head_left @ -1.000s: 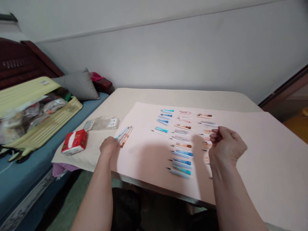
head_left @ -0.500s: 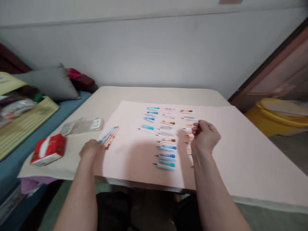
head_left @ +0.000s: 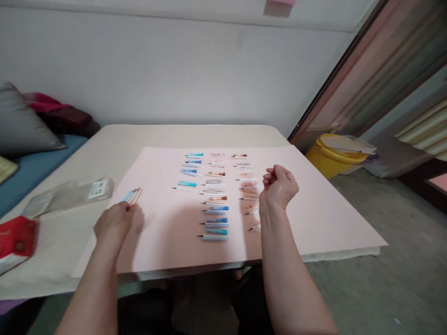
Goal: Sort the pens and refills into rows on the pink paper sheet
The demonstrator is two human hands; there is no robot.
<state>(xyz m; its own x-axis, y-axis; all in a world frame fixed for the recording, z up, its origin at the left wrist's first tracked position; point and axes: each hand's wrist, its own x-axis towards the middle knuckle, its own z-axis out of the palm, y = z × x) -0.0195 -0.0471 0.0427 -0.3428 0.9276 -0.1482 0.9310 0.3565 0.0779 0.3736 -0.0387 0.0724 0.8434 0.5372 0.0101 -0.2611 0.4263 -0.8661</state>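
Note:
My left hand (head_left: pixel 112 223), at the left of the pink sheet (head_left: pixel 314 214), is closed round a small bundle of slim pens (head_left: pixel 132 196), pale blue and tan ends sticking out beyond the fingers. My right hand (head_left: pixel 279 186) hovers over the right column of pens, its fingers curled and pressed together; whatever they may hold is hidden. Beneath it lie peach and orange pen parts (head_left: pixel 248 185), partly covered by the hand and wrist. Blue and teal pens (head_left: pixel 215 209) with black-tipped white refills lie in the middle column. Another short column (head_left: pixel 188 171) of blue pens is left of that.
A clear plastic packet (head_left: pixel 78 194) with a white label and a red tissue pack (head_left: pixel 17 242) are at the table's left. Beyond the table stand a grey cushion (head_left: pixel 24 121) on the left and a yellow bucket (head_left: pixel 324 156) on the right.
The view has swung to the right. My left hand has lifted the bundle of pens, which now points away from me. My right hand stays curled above the right column.

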